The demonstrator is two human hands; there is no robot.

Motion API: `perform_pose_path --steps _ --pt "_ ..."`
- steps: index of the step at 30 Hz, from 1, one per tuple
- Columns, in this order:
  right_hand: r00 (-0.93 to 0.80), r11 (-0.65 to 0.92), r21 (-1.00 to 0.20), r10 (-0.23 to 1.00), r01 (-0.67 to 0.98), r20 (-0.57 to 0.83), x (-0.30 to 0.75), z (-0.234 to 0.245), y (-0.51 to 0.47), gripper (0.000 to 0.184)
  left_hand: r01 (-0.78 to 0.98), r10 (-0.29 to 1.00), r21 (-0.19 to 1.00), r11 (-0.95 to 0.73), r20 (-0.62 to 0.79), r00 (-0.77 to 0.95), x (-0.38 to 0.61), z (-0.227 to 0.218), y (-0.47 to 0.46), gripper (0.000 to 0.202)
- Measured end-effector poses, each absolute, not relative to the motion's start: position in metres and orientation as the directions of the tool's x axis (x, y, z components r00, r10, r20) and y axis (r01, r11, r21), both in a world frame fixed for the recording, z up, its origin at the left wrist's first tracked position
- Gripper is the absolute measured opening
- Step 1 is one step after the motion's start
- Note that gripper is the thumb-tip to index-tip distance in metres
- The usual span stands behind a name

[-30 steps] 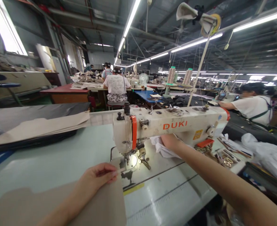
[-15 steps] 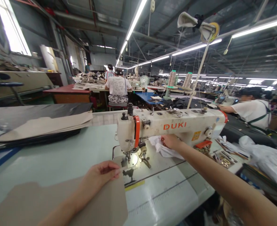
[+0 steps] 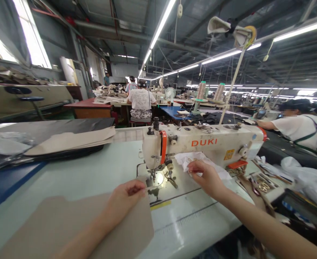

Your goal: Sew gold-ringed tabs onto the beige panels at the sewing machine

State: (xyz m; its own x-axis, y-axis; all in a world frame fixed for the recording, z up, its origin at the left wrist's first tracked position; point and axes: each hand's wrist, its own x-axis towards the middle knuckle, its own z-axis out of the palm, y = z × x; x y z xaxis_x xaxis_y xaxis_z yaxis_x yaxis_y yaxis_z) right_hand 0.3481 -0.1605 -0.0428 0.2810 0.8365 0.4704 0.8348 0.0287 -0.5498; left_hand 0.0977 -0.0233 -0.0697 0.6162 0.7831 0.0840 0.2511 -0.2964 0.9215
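My left hand pinches the upper edge of a beige fabric panel, which lies flat on the pale table in front of the needle area. A narrow strip runs from those fingertips towards the lit needle plate of the sewing machine. Under the machine arm is a crumpled white cloth or bag with small tan bits on it. My right hand is just in front of it, thumb and fingers closed together. Whatever they pinch is too small to make out.
Stacked beige panels lie at the back left beside clear plastic wrapping. On the right are a tray with scissors and a white plastic bag. A co-worker sits at the right, another person ahead.
My right hand has drawn back from the white cloth under the machine arm, towards me. The left hand keeps its pinch on the panel. The whole view has shifted slightly.
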Motion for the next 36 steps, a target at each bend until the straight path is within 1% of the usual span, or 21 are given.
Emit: perform_pose_path --steps 2,3,8,12,19,26,29,31,33,36 --pt "0.262 0.187 -0.626 0.79 0.757 0.554 0.331 -0.049 -0.166 0.012 0.242 0.77 0.909 -0.339 0.12 0.627 0.098 -0.073 -0.029 0.018" --pt "0.266 0.223 -0.645 0.778 0.731 0.57 0.323 -0.052 -0.166 0.011 0.236 0.76 0.9 -0.367 0.144 0.633 0.098 -0.074 -0.032 0.017" --pt "0.288 0.269 -0.711 0.779 0.65 0.557 0.289 -0.061 -0.156 0.009 0.217 0.695 0.793 -0.569 0.323 0.642 0.095 -0.075 -0.047 0.012" --pt "0.3 0.267 -0.753 0.798 0.601 0.522 0.272 -0.067 -0.144 0.012 0.187 0.64 0.73 -0.658 0.411 0.65 0.093 -0.069 -0.055 0.013" --pt "0.345 0.282 -0.846 0.819 0.453 0.458 0.257 -0.079 -0.128 0.015 0.155 0.625 0.696 -0.702 0.496 0.603 0.091 -0.074 -0.051 0.011" --pt "0.347 0.3 -0.886 0.837 0.355 0.422 0.252 -0.08 -0.125 0.011 0.197 0.691 0.727 -0.658 0.479 0.541 0.093 -0.073 -0.049 0.012" --pt "0.353 0.301 -0.888 0.835 0.348 0.421 0.25 -0.081 -0.124 0.01 0.211 0.706 0.735 -0.644 0.466 0.533 0.094 -0.072 -0.049 0.012" --pt "0.345 0.307 -0.875 0.83 0.375 0.439 0.25 -0.082 -0.122 0.008 0.213 0.71 0.738 -0.64 0.461 0.532 0.095 -0.072 -0.05 0.012" --pt "0.313 0.318 -0.841 0.823 0.439 0.475 0.248 -0.082 -0.119 0.008 0.213 0.713 0.745 -0.632 0.451 0.537 0.095 -0.073 -0.05 0.012" --pt "0.207 0.337 -0.737 0.817 0.586 0.538 0.244 -0.08 -0.116 0.017 0.205 0.701 0.759 -0.618 0.413 0.582 0.096 -0.078 -0.05 0.011"
